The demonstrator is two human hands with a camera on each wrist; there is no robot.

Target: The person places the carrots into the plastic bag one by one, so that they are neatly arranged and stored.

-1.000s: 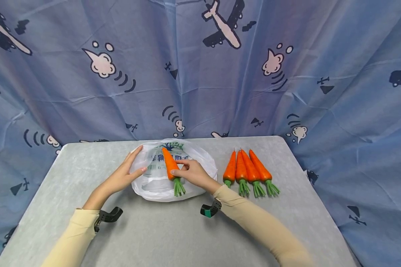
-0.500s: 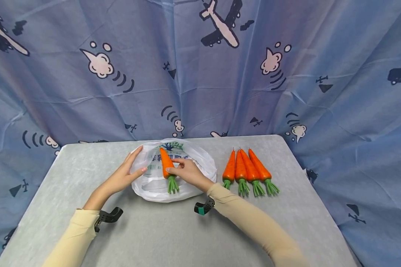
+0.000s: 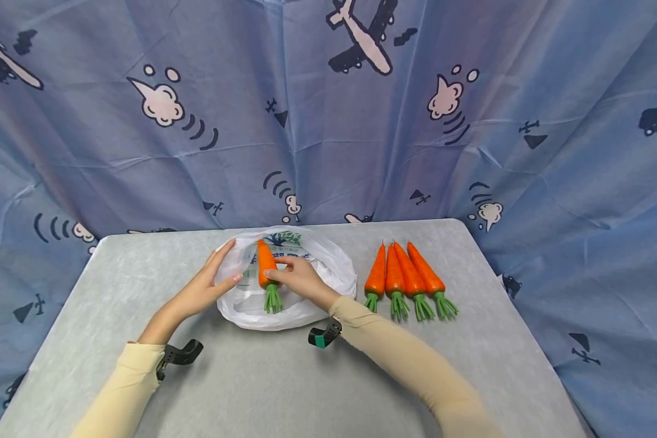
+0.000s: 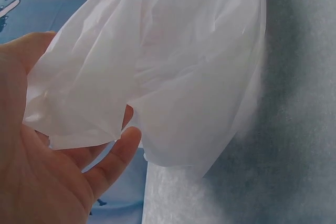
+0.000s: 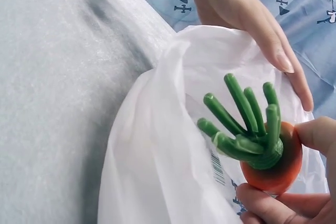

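- Right hand (image 3: 301, 280) pinches a carrot (image 3: 265, 266) near its thick end, thumb and fingertips (image 5: 262, 198) clamped round the orange body — green stalks (image 5: 247, 124) stick out toward the person.
- Carrot sits over the white plastic bag (image 3: 328, 274), tip pointing away toward the curtain, w/ the body lying across the bag's printed panel; can't tell if it's already inside the mouth or just on top.
- Left hand (image 3: 205, 286) is at the bag's left edge, fingers fairly straight, thumb and fingers taking a fold of the thin film — the left wrist view shows the plastic draped over the palm (image 4: 37, 171).
- Bag lies crumpled on the gray table (image 3: 285, 377), roughly mid-table at the far side; barcode and green print show through.
- In the way: the bag's loose film bunches up round the carrot on the near side, and the left hand's fingers (image 5: 283, 56) sit just beside the stalks.
- Other stuff: four more carrots (image 3: 407, 277) in a tight row to the right of the bag, tips away, stalks toward the person, apart from the bag.
- Behind the table hangs a blue curtain (image 3: 361, 121) w/ plane and cloud prints.
- Both arms in cream sleeves (image 3: 405, 359); a dark clip at each wrist.
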